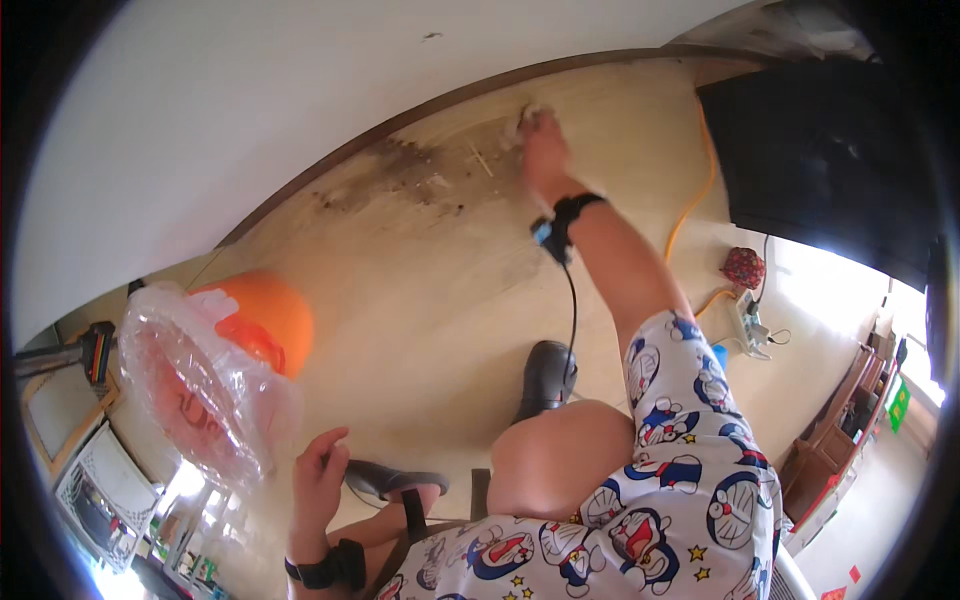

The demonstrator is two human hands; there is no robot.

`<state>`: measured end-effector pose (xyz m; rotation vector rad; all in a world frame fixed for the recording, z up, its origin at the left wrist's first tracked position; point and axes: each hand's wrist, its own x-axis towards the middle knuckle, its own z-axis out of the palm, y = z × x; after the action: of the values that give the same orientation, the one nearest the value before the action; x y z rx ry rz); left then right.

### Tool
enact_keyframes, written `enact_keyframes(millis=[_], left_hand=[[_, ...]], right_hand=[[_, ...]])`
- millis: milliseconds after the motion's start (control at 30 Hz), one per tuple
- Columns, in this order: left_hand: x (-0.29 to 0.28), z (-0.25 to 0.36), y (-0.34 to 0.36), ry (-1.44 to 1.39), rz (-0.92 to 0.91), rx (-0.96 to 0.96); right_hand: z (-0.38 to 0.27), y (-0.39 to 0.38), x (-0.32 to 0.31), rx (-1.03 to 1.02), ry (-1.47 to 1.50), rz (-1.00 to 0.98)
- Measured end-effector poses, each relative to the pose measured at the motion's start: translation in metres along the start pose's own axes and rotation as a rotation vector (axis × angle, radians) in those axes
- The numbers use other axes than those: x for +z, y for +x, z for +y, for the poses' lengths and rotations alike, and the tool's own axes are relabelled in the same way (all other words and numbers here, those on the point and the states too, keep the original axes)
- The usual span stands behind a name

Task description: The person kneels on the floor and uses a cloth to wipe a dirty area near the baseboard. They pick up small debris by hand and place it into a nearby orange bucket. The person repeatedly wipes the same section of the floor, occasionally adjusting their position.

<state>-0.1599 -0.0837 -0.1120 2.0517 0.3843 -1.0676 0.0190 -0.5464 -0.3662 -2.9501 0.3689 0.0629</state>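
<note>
My right hand (546, 152) reaches far forward to the floor and is closed on a crumpled pale wad (527, 122), cloth or tissue, I cannot tell which. It is slightly blurred and presses near the wall's foot. Left of it, dark dirt (410, 165) with loose crumbs and a thin pale stick (482, 160) lies smeared over the tan floor (430, 290). Beside my left leg, my left hand (318, 472) hangs in the air with loosely bent fingers and nothing in them. An orange bin (275, 305) lined with a clear plastic bag (195, 385) is nearest to it.
A white wall (250, 110) with a dark skirting (400, 122) curves along the far side. At right are a large black object (810, 160), an orange cable (709, 170), a power strip (748, 315) and a red patterned bundle (743, 267). A black shoe (548, 378) stands centrally.
</note>
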Motion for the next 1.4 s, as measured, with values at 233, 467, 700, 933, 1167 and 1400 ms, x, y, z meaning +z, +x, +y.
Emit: enact_keyframes(millis=[233,467,700,933,1167,1400], left_hand=[[-0.006,0.012,-0.006,-0.054,0.049,-0.009],[-0.004,0.018,0.007,0.054,0.021,0.127],[0.001,0.018,0.017,0.041,-0.013,0.022],[0.003,0.009,0.01,0.019,0.026,-0.011],[0.007,0.009,0.01,0.047,0.05,0.027],[0.008,0.02,0.021,0.075,0.009,0.13]], right_hand=[[0.019,-0.003,-0.004,-0.043,0.06,0.032],[0.024,-0.177,-0.015,-0.19,0.284,-0.149],[0.042,-0.147,0.003,-0.24,0.435,-0.002],[0.063,0.027,0.001,-0.044,0.408,0.055],[0.046,0.018,0.012,-0.129,0.203,-0.007],[0.027,-0.161,-0.002,-0.393,0.484,-0.119]])
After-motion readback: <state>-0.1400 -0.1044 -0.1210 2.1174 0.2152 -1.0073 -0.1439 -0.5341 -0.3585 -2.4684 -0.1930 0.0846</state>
